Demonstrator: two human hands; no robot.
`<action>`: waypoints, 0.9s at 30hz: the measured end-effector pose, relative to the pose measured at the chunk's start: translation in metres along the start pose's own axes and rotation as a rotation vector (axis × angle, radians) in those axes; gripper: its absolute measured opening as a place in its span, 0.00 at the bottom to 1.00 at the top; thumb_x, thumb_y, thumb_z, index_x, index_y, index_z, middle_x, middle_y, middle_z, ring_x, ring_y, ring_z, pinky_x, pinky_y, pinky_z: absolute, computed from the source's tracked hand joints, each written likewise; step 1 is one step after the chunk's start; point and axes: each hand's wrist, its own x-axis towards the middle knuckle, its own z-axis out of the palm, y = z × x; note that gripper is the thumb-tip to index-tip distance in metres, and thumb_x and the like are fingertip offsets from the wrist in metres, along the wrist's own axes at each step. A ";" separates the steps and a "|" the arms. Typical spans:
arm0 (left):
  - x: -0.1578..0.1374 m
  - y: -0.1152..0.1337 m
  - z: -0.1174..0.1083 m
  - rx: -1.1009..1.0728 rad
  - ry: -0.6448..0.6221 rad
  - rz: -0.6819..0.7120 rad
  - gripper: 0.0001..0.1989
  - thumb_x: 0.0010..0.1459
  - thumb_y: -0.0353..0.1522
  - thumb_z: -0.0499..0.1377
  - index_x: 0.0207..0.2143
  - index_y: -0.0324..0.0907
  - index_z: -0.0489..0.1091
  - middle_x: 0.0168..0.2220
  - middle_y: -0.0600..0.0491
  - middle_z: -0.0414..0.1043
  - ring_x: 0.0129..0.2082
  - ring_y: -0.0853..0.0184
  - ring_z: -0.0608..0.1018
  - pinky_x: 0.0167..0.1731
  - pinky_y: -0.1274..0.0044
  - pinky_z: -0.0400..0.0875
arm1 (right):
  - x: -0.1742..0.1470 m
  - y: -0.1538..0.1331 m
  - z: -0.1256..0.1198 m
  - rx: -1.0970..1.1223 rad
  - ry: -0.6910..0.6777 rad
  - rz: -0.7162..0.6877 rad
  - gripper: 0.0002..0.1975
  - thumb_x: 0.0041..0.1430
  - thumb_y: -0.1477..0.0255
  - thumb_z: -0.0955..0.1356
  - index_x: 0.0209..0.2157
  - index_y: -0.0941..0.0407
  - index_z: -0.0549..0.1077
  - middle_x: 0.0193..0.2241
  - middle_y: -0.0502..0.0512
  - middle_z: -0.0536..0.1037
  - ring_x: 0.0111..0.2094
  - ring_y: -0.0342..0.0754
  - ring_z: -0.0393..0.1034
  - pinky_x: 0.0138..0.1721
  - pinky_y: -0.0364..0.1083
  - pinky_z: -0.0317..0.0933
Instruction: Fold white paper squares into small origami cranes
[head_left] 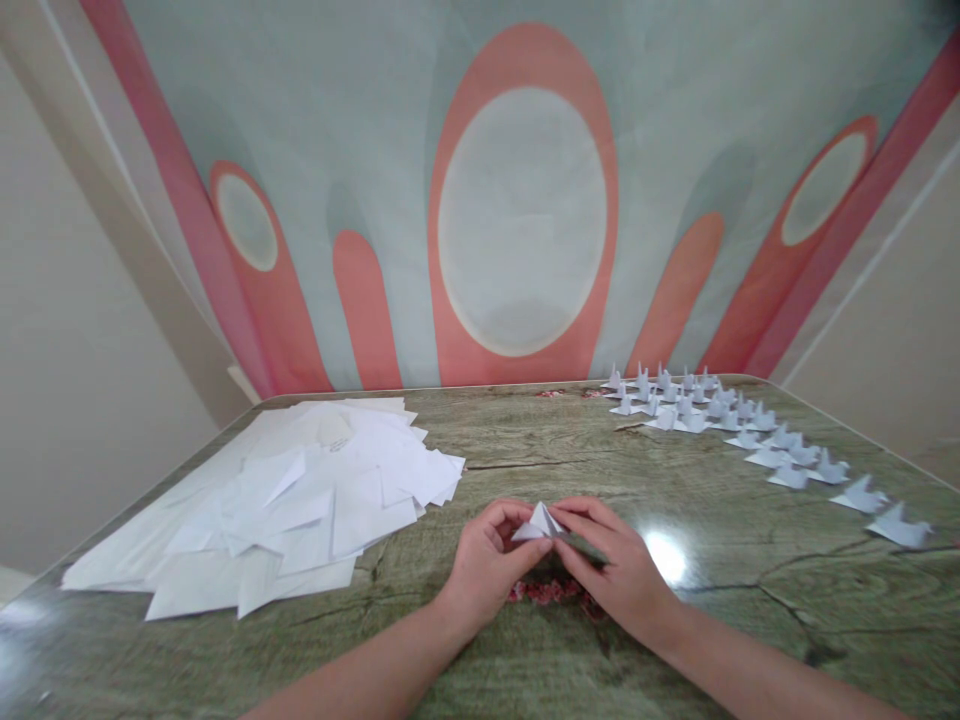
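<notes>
Closest in, forearms: both bare [360, 665], reaching up from the lower edge and angling toward each other over the table.
Red floral print: a patch [551, 592] on the tabletop, between the wrists and partly covered by the right hand.
Left hand: thumb and fingers of the left hand [486, 560] pinch the left side of the folded paper.
Right hand: fingertips of the right hand [622, 568] pinch the opposite side, the fingers bent.
Folded paper: small, white, with a raised point [541, 518], held between both hands near the table's middle; whether it touches the surface, I cannot tell.
Glare: a bright spot [666, 556] just beyond the right hand.
Table: greenish wood-grain top [517, 440] with dark crack lines.
Loose sheets: a white, overlapping pile [375, 510] spread over the left side.
Paper birds: many white folded ones [789, 476], trailing from the far edge down the right side.
Backdrop: pale green sheet [675, 100] with coral and white rounded shapes, behind the table.
</notes>
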 end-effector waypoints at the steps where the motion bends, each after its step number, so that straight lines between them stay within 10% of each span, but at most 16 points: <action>1: 0.000 0.000 0.000 0.000 -0.002 0.000 0.13 0.42 0.29 0.66 0.31 0.37 0.68 0.32 0.52 0.70 0.34 0.68 0.72 0.38 0.77 0.66 | 0.000 0.000 0.000 0.000 -0.004 0.004 0.16 0.56 0.76 0.63 0.47 0.55 0.69 0.40 0.59 0.70 0.42 0.49 0.67 0.43 0.47 0.65; 17: -0.001 -0.003 -0.001 0.322 -0.006 0.174 0.08 0.46 0.22 0.59 0.31 0.39 0.69 0.35 0.50 0.68 0.37 0.66 0.72 0.37 0.77 0.68 | 0.002 0.004 -0.004 0.058 -0.008 0.117 0.13 0.58 0.76 0.61 0.43 0.54 0.71 0.38 0.56 0.71 0.41 0.47 0.67 0.42 0.46 0.63; 27: -0.006 0.003 -0.002 0.215 -0.105 0.026 0.15 0.51 0.32 0.60 0.41 0.39 0.62 0.38 0.51 0.68 0.37 0.67 0.71 0.37 0.76 0.66 | 0.005 0.003 -0.005 0.181 -0.042 0.204 0.10 0.59 0.73 0.62 0.39 0.53 0.73 0.36 0.54 0.73 0.39 0.46 0.68 0.40 0.45 0.63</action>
